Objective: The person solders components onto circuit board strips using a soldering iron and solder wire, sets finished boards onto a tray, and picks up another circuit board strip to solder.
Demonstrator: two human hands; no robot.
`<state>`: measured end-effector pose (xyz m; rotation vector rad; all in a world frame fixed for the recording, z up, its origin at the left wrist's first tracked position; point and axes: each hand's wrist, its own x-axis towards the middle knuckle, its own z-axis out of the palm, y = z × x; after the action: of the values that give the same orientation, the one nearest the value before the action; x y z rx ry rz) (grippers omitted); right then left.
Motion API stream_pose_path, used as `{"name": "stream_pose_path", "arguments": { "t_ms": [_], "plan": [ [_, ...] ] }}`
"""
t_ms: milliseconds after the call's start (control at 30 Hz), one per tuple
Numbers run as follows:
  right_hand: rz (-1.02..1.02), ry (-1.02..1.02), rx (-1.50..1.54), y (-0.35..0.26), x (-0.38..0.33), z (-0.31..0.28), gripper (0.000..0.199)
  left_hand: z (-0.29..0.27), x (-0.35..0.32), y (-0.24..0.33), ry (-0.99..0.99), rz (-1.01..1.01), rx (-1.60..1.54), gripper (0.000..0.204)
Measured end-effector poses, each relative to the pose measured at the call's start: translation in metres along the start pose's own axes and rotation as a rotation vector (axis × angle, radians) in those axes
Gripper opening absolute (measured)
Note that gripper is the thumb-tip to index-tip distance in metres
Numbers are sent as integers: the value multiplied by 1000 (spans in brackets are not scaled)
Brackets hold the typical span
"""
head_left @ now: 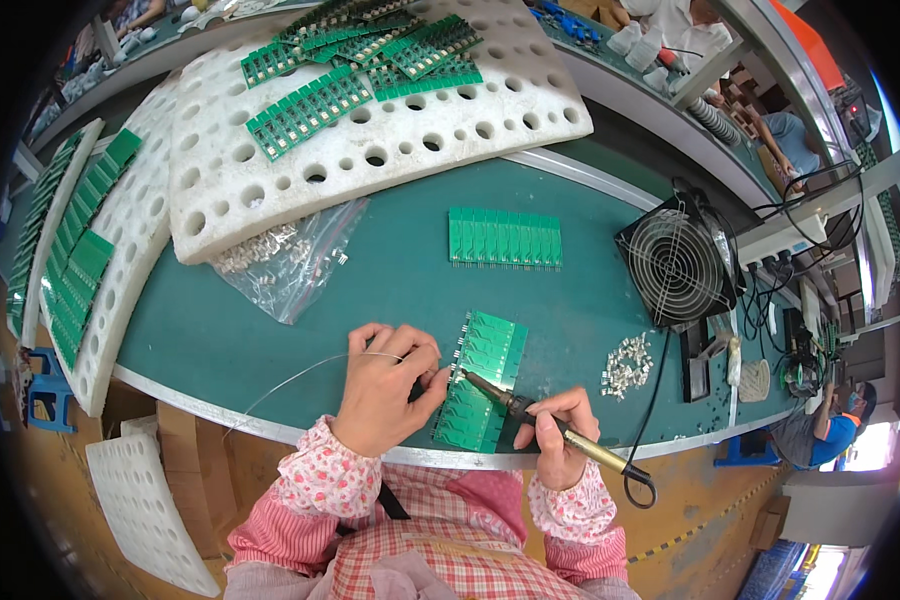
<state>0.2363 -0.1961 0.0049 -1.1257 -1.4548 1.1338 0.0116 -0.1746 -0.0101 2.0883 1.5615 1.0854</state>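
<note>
My right hand (560, 435) is closed around a soldering iron (515, 405), its tip touching the left edge of a green circuit board panel (490, 370) on the bench. Pins and small white parts line that edge. My left hand (390, 385) is closed in a pinch beside the same edge, with a thin strand of solder wire (305, 372) running through its fingers and trailing off to the left. What the left fingertips touch at the board is partly hidden. Farther back lies a second green circuit board panel (505, 238), flat, pins toward me.
A plastic bag of small white connectors (295, 255) lies at the left, below a white foam sheet with holes (370, 150) bearing several board panels (310, 108). Loose white connectors (627, 366) are heaped at the right, near a black fan (675, 260). The iron's cable (660, 385) loops there.
</note>
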Motion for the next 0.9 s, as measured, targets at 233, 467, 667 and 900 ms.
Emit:
{"name": "stream_pose_path", "arguments": {
  "t_ms": [233, 467, 667, 900],
  "plan": [
    [-13, -18, -21, -1, 0, 0, 13, 1, 0, 1, 6, -5, -5, 16],
    [16, -9, -8, -2, -2, 0, 12, 0, -1, 2, 30, -55, -64, 15],
    [4, 66, 33, 4, -4, 0, 14, 1, 1, 1, 37, -15, -39, 15],
    [57, 17, -24, -1, 1, 2, 21, 1, 0, 1, -3, 20, 8, 13]
  ]
}}
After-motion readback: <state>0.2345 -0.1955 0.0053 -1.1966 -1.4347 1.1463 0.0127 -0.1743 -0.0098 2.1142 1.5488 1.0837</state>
